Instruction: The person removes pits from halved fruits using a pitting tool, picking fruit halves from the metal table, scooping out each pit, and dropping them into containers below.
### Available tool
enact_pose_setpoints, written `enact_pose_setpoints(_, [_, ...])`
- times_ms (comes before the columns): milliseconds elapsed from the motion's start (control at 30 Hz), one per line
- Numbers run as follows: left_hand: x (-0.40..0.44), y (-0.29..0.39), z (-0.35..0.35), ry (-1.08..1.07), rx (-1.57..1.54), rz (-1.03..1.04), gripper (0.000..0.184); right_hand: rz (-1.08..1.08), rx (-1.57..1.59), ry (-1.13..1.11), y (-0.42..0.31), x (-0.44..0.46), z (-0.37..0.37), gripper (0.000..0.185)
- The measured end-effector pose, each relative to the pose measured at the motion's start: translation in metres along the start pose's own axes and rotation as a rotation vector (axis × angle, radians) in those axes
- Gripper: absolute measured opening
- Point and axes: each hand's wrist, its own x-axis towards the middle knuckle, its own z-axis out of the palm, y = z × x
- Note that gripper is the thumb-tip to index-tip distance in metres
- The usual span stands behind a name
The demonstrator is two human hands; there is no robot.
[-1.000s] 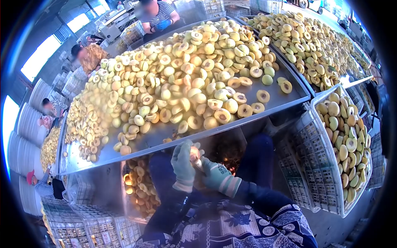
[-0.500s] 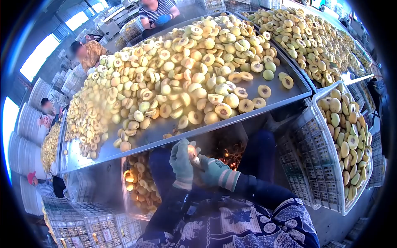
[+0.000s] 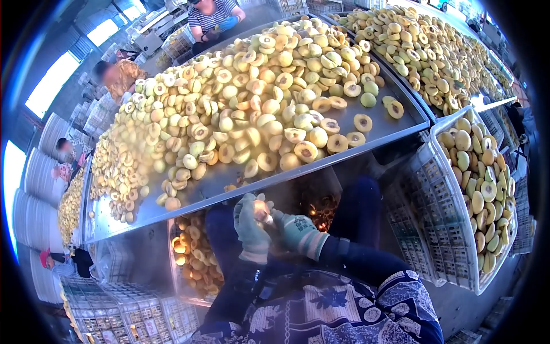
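Observation:
My left hand (image 3: 251,229), in a pale green glove, is closed around a peach-coloured fruit (image 3: 261,210) above my lap, just below the table's front edge. Against it on the right is my right hand (image 3: 296,232), also gloved, with its fingers curled at the fruit; whatever else lies between them is too small to make out. Beyond my hands, halved yellow-green fruit (image 3: 229,109) with brown hollows is heaped on a metal table (image 3: 223,196).
A crate of halves (image 3: 437,221) stands at the right, a lower crate (image 3: 196,258) left of my legs. More crates (image 3: 123,309) are at the lower left. Across the table, a person in stripes (image 3: 215,20) and one in orange (image 3: 121,75) work. A second heaped table (image 3: 424,57) adjoins.
Both hands stay together around the fruit, with my right hand turned slightly. The view has shifted a little. The striped person's hands have come together lower down.

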Motion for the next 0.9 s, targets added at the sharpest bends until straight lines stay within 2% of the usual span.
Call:
enact_pose_setpoints(100, [-0.002, 0.005, 0.0, -0.077, 0.074, 0.028, 0.02, 0.098, 0.496, 0.102, 0.005, 0.004, 0.03, 0.037])
enact_pose_setpoints(233, [-0.004, -0.001, -0.007, -0.145, 0.087, 0.108, 0.021, 0.037, 0.572, 0.144, 0.005, 0.001, 0.044, 0.035])
enact_pose_setpoints(300, [-0.005, -0.005, -0.009, -0.152, 0.096, 0.11, 0.022, 0.106, 0.682, 0.103, 0.004, 0.002, 0.041, 0.033])
enact_pose_setpoints(367, [-0.005, -0.003, -0.008, -0.147, 0.107, 0.056, 0.022, 0.048, 0.462, 0.044, 0.008, 0.001, 0.032, 0.032])
enact_pose_setpoints(500, [-0.001, 0.0, -0.005, -0.11, 0.131, -0.036, 0.023, -0.148, -0.023, 0.07, 0.019, 0.003, 0.03, 0.031])
enact_pose_setpoints(567, [0.0, -0.002, -0.004, -0.079, 0.121, -0.03, 0.022, -0.091, -0.006, 0.043, 0.014, -0.001, 0.021, 0.026])
enact_pose_setpoints(633, [0.004, -0.008, 0.0, -0.036, 0.076, 0.01, 0.021, 0.129, 0.287, 0.024, -0.015, -0.012, -0.019, 0.015])
enact_pose_setpoints(700, [0.004, -0.008, -0.003, -0.063, 0.099, 0.032, 0.021, 0.003, 0.277, 0.153, 0.028, 0.011, 0.055, 0.029])
enact_pose_setpoints(767, [0.003, -0.009, -0.004, -0.074, 0.114, 0.021, 0.02, -0.024, 0.274, 0.165, 0.04, 0.018, 0.074, 0.037])
enact_pose_setpoints(900, [0.003, -0.005, -0.005, -0.067, 0.15, -0.051, 0.022, 0.007, 0.311, 0.049, 0.038, 0.02, 0.063, 0.035])
